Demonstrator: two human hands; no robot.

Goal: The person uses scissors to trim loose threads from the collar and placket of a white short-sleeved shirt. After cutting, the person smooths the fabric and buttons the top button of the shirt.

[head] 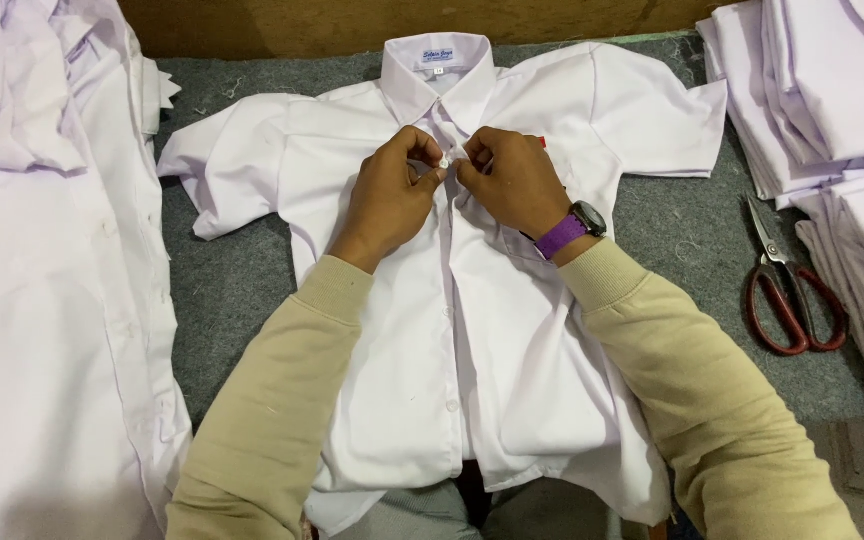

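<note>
Shirt getting buttoned near the collar

Felt [232, 290] is covering the table, with loose shirts [42, 300] lying at nine o'clock and a folded stack [832, 90] sitting at two o'clock. The shirt [392, 330] is lying face up at centre, collar toward twelve o'clock. Red scissors [790, 290] are resting at three o'clock. The left hand [392, 195] is pinching the placket edge shut, and the right hand [512, 180] is pinching the opposite edge; both are meeting at a button [445, 160] just below the collar. The lower front seems to be lying overlapped, but whether those buttons are fastened is unclear; this upper one is not yet through.
</note>
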